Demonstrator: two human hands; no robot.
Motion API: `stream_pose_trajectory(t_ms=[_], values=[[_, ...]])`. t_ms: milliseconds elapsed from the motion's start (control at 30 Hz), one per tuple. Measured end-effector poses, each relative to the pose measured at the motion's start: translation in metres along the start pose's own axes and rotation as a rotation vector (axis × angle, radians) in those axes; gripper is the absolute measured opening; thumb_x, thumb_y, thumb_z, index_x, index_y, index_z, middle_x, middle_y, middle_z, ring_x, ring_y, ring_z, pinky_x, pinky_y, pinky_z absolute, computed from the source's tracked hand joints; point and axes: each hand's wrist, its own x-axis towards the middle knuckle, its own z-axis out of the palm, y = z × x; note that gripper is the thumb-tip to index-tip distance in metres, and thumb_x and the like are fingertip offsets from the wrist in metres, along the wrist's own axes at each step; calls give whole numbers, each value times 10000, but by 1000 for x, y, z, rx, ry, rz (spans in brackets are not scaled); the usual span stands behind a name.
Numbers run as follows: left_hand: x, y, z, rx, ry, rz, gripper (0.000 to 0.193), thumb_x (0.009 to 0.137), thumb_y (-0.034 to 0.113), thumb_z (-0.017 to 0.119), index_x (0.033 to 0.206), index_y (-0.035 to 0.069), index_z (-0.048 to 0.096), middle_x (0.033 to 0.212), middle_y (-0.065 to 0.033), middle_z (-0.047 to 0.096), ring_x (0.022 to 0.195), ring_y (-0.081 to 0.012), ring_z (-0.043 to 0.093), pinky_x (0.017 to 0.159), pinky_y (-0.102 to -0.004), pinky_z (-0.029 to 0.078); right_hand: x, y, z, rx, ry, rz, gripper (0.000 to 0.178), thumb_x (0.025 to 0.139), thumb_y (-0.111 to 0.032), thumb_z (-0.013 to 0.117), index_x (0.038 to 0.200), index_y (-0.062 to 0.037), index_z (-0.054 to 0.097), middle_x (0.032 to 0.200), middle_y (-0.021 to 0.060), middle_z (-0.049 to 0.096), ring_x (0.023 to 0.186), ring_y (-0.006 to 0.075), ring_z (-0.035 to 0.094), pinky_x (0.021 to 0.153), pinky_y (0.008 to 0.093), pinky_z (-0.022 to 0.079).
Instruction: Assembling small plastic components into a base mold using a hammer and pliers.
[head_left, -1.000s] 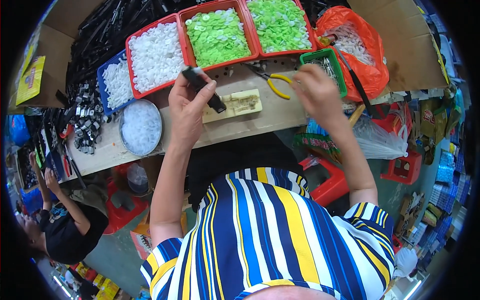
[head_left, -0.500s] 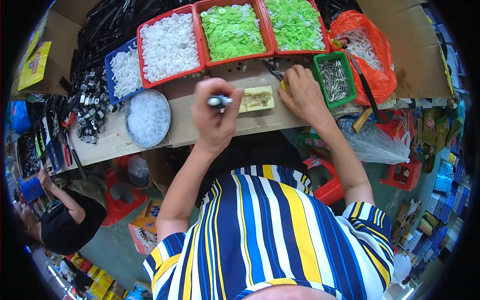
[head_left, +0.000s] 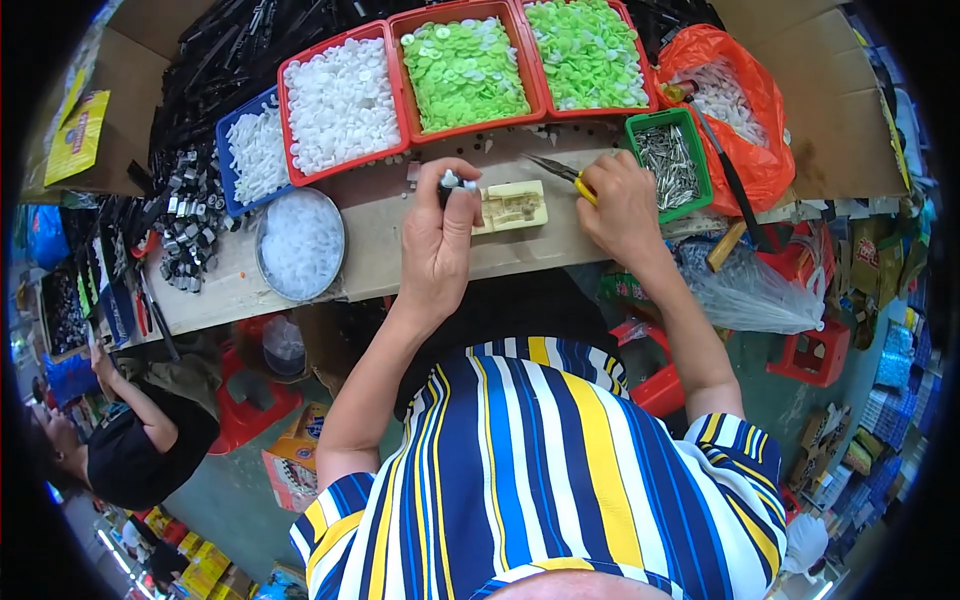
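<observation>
My left hand [head_left: 436, 245] is closed on a small black-and-white plastic part [head_left: 456, 182], held just left of a cream-coloured block [head_left: 515, 203] with a recessed, stained middle. Most of the part is hidden by the fingers. On the other side of the block, my right hand [head_left: 620, 200] grips yellow-handled long-nose pliers [head_left: 553, 166]. Their jaws point left, above the block's far edge. A green tray [head_left: 708, 185] of thin metal pins stands just right of that hand.
Along the back are red trays [head_left: 407, 140] of white and green plastic pieces and a blue tray [head_left: 228, 190] of white ones. A round metal dish [head_left: 340, 262] sits left. An orange bag [head_left: 770, 165] lies right. Another person [head_left: 140, 450] is at far left.
My right hand has taken hold of the pliers, whose jaws now point more to the left. The left hand has shifted slightly right and turned, still holding the small part.
</observation>
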Motion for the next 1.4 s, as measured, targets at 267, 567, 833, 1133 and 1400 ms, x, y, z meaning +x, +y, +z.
stream_pose_trajectory(t_ms=[267,567,833,1133,1400], values=[[-11,-6,-5,-16,-108,-120,274,1027,302,560,1051,29,568,695,-8,485,620,-92,444,557,-267,381,-1,-42,-31,398,113,-226,135,714,44,581,845,12,595,1038,150,615,942,342,595,808,412,457],[-16,-6,-17,-115,-303,-278,283,1031,293,552,961,20,575,693,6,485,589,-72,423,522,-248,356,-10,-46,-23,386,-16,-291,163,701,96,577,841,33,524,975,177,583,855,385,594,728,434,483],[-19,-3,-19,-1235,-815,-764,404,979,397,592,908,0,564,603,-35,461,479,-118,436,437,-254,337,-24,-43,-38,516,-92,-411,189,687,106,585,847,38,512,927,183,577,788,383,601,662,416,493],[-27,5,-46,-809,-660,-738,406,1006,397,557,945,-4,580,633,-19,491,488,-97,461,464,-228,382,-19,-48,-24,475,-20,-413,188,713,59,622,874,10,538,1007,158,590,896,356,610,777,418,478],[-80,-15,-144,721,-742,-357,378,909,298,682,1048,-52,685,853,-192,703,749,-301,696,707,-375,535,0,-8,11,139,55,-217,174,731,-40,614,903,-29,590,994,121,573,956,319,583,797,432,450]])
